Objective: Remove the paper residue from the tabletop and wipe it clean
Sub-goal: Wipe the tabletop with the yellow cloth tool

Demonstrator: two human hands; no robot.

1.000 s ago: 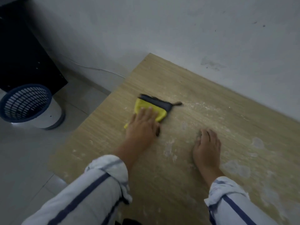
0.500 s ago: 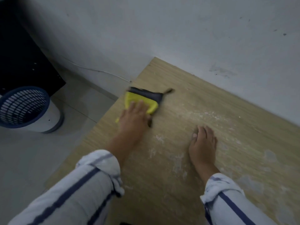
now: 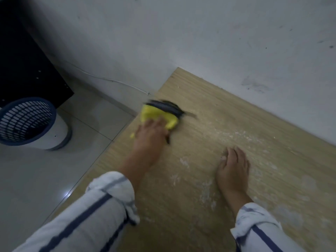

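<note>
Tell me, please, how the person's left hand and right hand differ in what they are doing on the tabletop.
The left hand presses on a yellow and dark cleaning cloth, while the right hand lies on the bare tabletop and holds nothing. The left hand is near the table's left edge and motion-blurred. The right hand looks sharp and sits among white paper residue. Both lie palm-down.
</note>
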